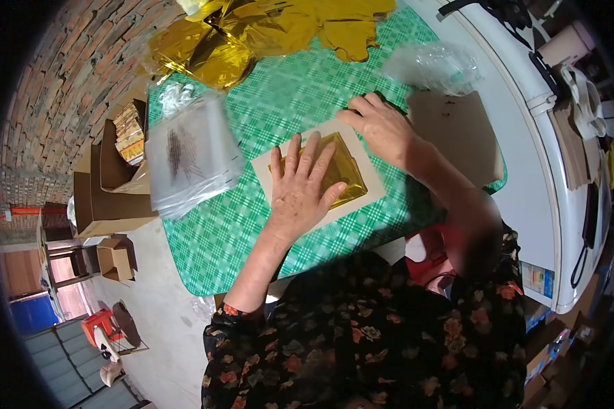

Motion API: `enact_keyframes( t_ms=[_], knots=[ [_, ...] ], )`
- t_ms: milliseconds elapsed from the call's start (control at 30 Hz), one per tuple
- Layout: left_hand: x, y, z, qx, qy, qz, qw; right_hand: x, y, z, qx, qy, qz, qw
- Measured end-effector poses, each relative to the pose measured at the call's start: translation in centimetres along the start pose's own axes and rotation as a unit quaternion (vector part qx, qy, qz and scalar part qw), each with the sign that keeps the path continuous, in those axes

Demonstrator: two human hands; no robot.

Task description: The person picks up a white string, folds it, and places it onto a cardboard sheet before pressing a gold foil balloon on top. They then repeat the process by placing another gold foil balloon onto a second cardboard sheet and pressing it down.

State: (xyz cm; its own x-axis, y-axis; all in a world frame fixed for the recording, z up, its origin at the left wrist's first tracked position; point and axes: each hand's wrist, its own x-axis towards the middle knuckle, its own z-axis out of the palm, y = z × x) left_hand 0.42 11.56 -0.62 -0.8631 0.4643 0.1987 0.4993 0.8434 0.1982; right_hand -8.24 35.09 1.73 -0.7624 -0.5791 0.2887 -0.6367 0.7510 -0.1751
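Observation:
My left hand [299, 187] lies flat with its fingers spread over a gold foil-wrapped rectangular packet [351, 178]. The packet rests on a beige board [266, 176] on the green checked tablecloth [280, 95]. Just past the board's upper right corner is my right hand [378, 126], its fingers curled down toward the cloth. Something dark, perhaps partly shadow, shows beside those fingers. Whatever they may grip is hidden.
Crumpled gold foil [266, 31] covers the table's far side. Clear plastic bags [194, 153] lie at the left edge, beside open cardboard boxes [112, 204]. More clear plastic [433, 68] and a brown sheet [454, 133] are at right, near a white appliance [505, 88].

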Motion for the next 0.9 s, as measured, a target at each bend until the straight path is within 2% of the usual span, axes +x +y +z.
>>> enact_keyframes(
  t_ms=[233, 333, 433, 533, 800, 900],
  knots=[
    [-3.9, 0.3, -2.0, -0.045, -0.052, 0.072, 0.995, -5.7, -3.6, -1.2, 0.081, 0.056, -0.031, 0.995],
    [-5.0, 0.6, -2.8, -0.054, -0.075, 0.089, 0.992, -8.6, -5.5, -0.8, 0.060, 0.083, -0.015, 0.995],
    [-5.2, 0.6, -2.9, -0.052, -0.074, 0.095, 0.991, -11.0, -8.5, -1.4, 0.021, 0.058, 0.022, 0.998],
    [-5.3, 0.4, -2.6, -0.048, -0.069, 0.097, 0.992, -13.1, -10.5, -1.1, 0.006, 0.077, 0.014, 0.997],
    [-5.1, 0.8, -3.7, -0.024, -0.060, 0.087, 0.994, -13.9, -11.2, -1.2, 0.040, 0.039, 0.033, 0.998],
    [-5.2, 0.9, -3.0, -0.076, -0.063, 0.086, 0.991, -13.7, -11.1, -1.2, 0.042, 0.029, 0.028, 0.998]
  ],
)
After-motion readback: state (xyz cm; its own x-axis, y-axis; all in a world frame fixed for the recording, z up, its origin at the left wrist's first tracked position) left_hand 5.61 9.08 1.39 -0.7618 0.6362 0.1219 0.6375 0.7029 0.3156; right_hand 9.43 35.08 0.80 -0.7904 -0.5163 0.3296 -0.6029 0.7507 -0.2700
